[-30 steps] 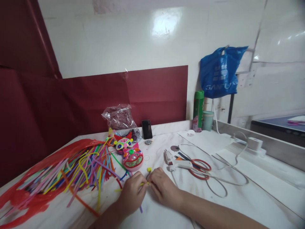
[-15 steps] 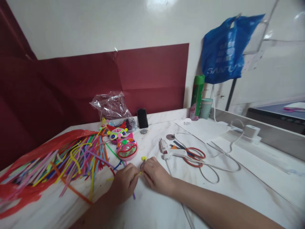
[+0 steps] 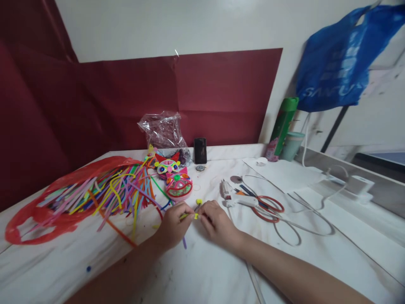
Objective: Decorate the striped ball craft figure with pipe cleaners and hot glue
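Both hands meet low over the table, fingertips nearly touching. My left hand (image 3: 176,224) is closed in a pinch on a thin yellow pipe cleaner (image 3: 183,216), whose bent end shows between the hands. My right hand (image 3: 219,221) is also closed, its thumb and fingertips pressed together at a small yellow and dark piece; its fingers hide most of that. Just beyond the fingertips sits a small yellow coil (image 3: 199,202). Behind my left hand lies a pink decorated piece (image 3: 179,185) with a red-rimmed mouth, below a colourful face with big eyes (image 3: 167,166).
Many coloured pipe cleaners (image 3: 118,192) spread over a red plastic bag (image 3: 41,236) on the left. Right of my hands lie a white glue gun (image 3: 242,199), red-handled scissors (image 3: 268,204) and looping cables (image 3: 294,232). A phone (image 3: 200,151) leans at the back.
My view has turned a little to the left, so the scene sits further right. The hands stay together, and more of the yellow pipe cleaner now shows between them.
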Demonstrator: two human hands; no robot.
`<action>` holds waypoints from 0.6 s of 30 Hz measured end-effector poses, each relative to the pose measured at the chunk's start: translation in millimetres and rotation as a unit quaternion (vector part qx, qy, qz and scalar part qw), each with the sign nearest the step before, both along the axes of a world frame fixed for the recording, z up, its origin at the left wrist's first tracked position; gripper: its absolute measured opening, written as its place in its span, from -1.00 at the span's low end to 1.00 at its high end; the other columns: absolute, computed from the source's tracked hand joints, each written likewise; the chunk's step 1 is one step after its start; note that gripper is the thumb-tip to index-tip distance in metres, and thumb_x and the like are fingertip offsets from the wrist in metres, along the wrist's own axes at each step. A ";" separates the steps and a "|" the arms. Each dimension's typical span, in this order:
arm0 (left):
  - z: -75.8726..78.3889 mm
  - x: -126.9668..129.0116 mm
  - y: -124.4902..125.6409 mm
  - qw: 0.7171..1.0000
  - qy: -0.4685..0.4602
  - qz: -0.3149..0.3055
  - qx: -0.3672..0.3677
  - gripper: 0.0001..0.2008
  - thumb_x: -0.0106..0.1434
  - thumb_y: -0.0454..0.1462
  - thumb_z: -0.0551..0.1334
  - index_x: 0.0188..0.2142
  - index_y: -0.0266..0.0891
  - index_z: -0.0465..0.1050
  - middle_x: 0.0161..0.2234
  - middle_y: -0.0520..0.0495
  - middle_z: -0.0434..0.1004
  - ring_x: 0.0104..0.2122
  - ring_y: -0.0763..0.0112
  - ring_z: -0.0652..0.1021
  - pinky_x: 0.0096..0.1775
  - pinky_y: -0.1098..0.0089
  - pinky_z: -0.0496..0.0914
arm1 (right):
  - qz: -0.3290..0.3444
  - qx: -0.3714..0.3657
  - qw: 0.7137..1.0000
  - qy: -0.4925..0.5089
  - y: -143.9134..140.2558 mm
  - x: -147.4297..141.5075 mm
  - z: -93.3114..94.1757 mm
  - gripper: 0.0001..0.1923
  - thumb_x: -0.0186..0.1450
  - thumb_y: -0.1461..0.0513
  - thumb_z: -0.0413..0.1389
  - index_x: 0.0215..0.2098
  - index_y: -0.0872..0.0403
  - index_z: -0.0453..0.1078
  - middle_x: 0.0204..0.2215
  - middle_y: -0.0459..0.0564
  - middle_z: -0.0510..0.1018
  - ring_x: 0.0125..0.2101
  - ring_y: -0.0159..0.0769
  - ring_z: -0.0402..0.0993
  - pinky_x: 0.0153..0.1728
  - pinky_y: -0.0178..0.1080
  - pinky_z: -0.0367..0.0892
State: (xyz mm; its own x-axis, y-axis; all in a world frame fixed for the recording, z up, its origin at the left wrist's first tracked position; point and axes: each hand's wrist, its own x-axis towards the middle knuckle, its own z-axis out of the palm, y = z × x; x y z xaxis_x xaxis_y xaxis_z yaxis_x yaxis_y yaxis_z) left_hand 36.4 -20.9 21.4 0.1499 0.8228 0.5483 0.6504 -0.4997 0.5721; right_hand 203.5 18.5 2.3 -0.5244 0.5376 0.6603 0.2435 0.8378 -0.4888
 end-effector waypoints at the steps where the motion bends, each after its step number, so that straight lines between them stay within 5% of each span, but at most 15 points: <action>1: 0.7 -0.3 0.4 1.000 -0.010 0.003 -0.011 -0.86 0.14 -0.35 0.14 -0.54 -0.25 0.34 -0.56 0.05 0.37 -0.49 0.46 0.43 -0.41 0.45 0.29 | -0.005 -0.015 1.000 0.009 -1.5 -0.6 1.9 -0.87 0.23 0.36 -0.04 -0.46 0.08 0.24 -0.52 -0.04 0.40 -0.44 -0.30 0.30 -0.33 -0.22 0.18; 10: 4.9 1.2 -4.7 0.997 -0.070 0.009 -0.012 -0.87 0.15 -0.31 0.15 -0.52 -0.24 0.33 -0.54 0.05 0.36 -0.51 0.48 0.41 -0.42 0.46 0.30 | 0.005 -0.217 0.972 0.089 -13.1 -4.1 13.5 -0.85 0.26 0.21 0.01 -0.44 0.08 0.29 -0.52 -0.08 0.43 -0.48 -0.36 0.33 -0.42 -0.31 0.25; 18: 10.5 0.3 -7.0 0.987 0.103 -0.017 0.124 -0.84 0.16 -0.43 0.07 -0.52 -0.24 0.28 -0.55 0.02 0.32 -0.50 0.46 0.41 -0.44 0.46 0.27 | 0.013 0.012 1.000 0.007 -5.5 3.2 19.9 -0.91 0.24 0.34 0.01 -0.41 0.08 0.30 -0.47 -0.01 0.48 -0.38 -0.28 0.36 -0.28 -0.20 0.22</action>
